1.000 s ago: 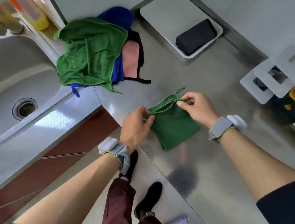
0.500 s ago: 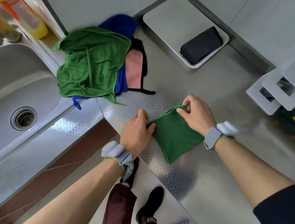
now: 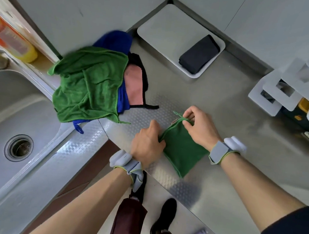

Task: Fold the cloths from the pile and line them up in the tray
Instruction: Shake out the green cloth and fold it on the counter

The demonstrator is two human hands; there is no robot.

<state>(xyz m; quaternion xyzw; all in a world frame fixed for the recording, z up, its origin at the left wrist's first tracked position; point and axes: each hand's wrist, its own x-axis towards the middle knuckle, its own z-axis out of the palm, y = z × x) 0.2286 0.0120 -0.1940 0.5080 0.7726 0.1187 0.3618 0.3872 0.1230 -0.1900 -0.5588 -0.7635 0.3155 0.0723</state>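
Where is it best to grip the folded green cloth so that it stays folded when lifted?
Probably the far edge of the folded green cloth, where its hemmed layers and loop meet: pinch all layers from above, since it lies flat on the counter.

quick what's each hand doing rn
left hand: closed, pinching the near-left edge of the folded green cloth
right hand: closed, pinching the far corner of the same cloth

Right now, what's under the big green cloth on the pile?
A blue cloth pokes out behind and below the big green cloth, and a pink cloth with black trim shows beside it. Whatever else lies beneath is covered.
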